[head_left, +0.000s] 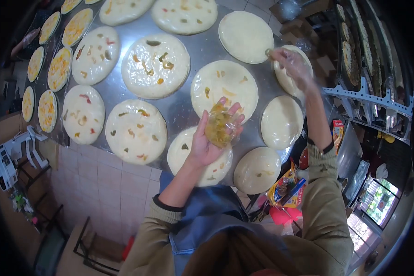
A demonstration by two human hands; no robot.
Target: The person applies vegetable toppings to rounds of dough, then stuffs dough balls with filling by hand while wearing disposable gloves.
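My left hand [203, 143] is palm up, fingers curled around a clear plastic bag [220, 128] of yellow-green candied fruit pieces. Below it lie a round of dough [177, 152] and another topped round [207, 78]. My right hand [292, 64], slightly blurred, is raised at the upper right with its fingertips pinched on a small greenish piece of candied fruit [268, 52]. Under that hand is a pale round of dough [295, 85], and a plain one [244, 34] lies just left of the fingertips.
A metal table [177, 108] bears several glossy dough rounds with coloured strips. Smaller rounds with orange-yellow topping [47, 110] stand at the far left, near another person's hand [31, 37]. On the right are a tray rack [372, 96] and colourful packets [285, 186]. A white device [9, 158] is at left.
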